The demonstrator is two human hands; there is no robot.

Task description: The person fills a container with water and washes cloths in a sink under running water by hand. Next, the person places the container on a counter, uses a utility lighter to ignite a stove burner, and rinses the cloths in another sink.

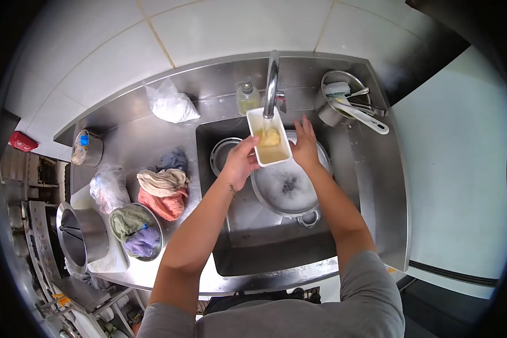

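A white rectangular container is under the faucet, tilted a little. Water runs onto a pale yellow lump inside it. My left hand grips the container's left side, thumb at the rim and fingers partly hidden underneath. My right hand is beside the container's right wall, fingers stretched out and thumb close to the rim; whether it touches, I cannot tell. Below both hands, a round metal pot with foamy water and a dark scrubber-like clump sits in the sink.
A soap pump bottle stands behind the sink. At right, a metal pot holds brushes and utensils. On the left counter lie a white bag, cloths, a bowl of rags, a plastic bag and a large metal pot.
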